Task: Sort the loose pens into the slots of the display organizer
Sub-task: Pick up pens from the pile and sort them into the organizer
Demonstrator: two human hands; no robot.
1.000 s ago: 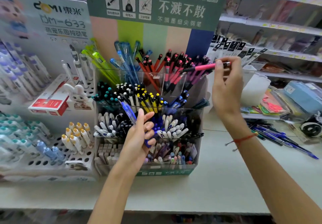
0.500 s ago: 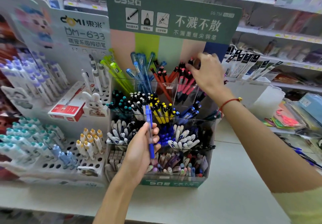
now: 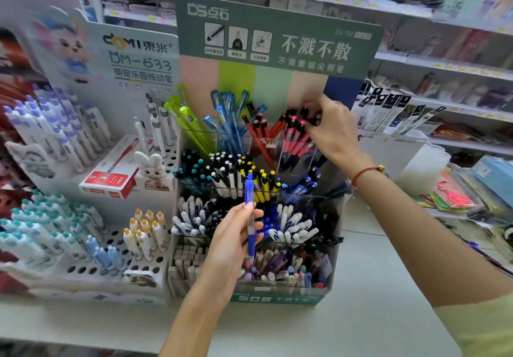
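Left hand (image 3: 236,234) pinches 1 blue pen (image 3: 250,218) upright at mid-barrel, in front of the display organizer (image 3: 277,298). Right hand (image 3: 331,129) has fingers curled into the pink pens (image 3: 294,140) in the top right slot; exact hold unclear. Pen looks light, rigid, slick plastic; grip the rubber section.

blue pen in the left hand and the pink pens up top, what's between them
In the head view, yellow-capped pens stand between the blue pen and the pink pens.
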